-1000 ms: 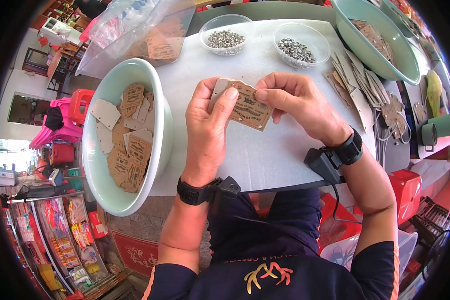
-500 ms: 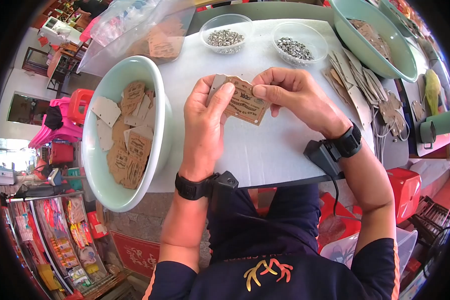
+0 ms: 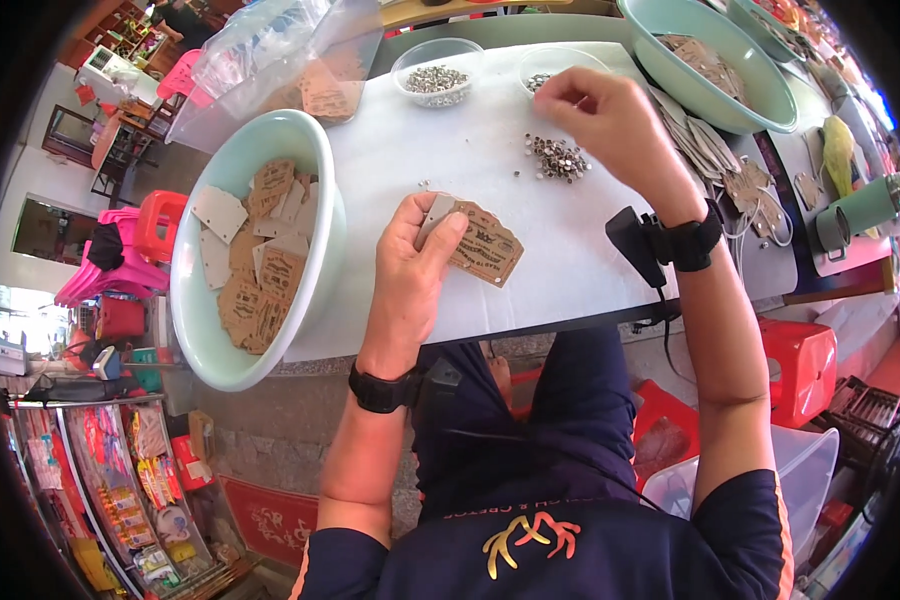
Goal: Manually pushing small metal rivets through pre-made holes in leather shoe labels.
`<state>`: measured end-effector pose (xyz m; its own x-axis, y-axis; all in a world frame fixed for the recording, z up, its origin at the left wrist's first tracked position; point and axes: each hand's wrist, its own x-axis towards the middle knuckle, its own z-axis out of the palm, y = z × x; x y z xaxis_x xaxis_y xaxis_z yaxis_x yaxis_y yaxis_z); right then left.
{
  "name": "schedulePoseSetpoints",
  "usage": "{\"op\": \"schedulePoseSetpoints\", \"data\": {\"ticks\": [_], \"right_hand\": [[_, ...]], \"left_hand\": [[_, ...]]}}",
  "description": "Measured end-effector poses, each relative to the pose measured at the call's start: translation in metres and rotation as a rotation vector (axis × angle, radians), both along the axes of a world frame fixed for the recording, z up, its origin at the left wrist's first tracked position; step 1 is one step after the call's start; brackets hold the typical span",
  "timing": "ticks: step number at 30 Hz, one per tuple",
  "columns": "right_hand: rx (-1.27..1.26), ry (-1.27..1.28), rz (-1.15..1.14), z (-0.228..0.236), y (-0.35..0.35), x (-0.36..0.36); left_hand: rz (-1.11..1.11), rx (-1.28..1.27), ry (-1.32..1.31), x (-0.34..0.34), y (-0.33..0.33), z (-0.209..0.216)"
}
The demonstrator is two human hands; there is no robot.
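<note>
My left hand (image 3: 417, 265) pinches brown printed cardboard tags (image 3: 487, 247), a grey back showing beside the printed face, over the white-covered table (image 3: 530, 280). Up at the right, my right hand (image 3: 610, 120) is at the near side of a clear round tub (image 3: 560, 60) of small metal pieces, partly hiding it. Its fingers are curled together; anything between them is too small to make out. Just below lies a loose pile of small metal studs (image 3: 560, 158). A second clear tub (image 3: 436, 78) of shiny metal pieces stands left of it, and a few tiny bits lie beyond the tags.
A pale green basin (image 3: 325, 240) with many tags stands at the left. Another green basin (image 3: 710, 115) is at the far right, near stacked grey tags (image 3: 692, 140). A clear plastic bin (image 3: 270, 100) fills the back left. A green mug (image 3: 860, 215) stands at the right.
My right hand has let go of the tags and moved up and right to the tub, uncovering the stud pile. My left hand keeps the tags, slightly lower in view.
</note>
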<state>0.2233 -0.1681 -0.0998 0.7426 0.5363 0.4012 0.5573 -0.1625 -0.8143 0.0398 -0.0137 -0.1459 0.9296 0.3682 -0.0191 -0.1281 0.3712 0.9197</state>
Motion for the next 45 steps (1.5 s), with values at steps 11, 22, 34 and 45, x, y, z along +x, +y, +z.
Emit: {"op": "schedulePoseSetpoints", "data": {"ticks": [11,22,34,45], "right_hand": [[-0.655,-0.493,0.108,-0.017,0.016,-0.014],[-0.667,-0.591,0.186,-0.012,0.019,-0.018],[-0.605,-0.389,0.292,-0.001,0.013,-0.003],[-0.635,-0.547,0.212,0.0,0.011,-0.002]], "left_hand": [[-0.005,0.25,-0.057,-0.009,-0.007,-0.002],[0.009,0.249,-0.07,-0.01,-0.007,-0.002],[0.066,0.129,-0.036,-0.014,-0.01,-0.003],[0.041,0.155,-0.09,-0.015,-0.01,-0.006]]}}
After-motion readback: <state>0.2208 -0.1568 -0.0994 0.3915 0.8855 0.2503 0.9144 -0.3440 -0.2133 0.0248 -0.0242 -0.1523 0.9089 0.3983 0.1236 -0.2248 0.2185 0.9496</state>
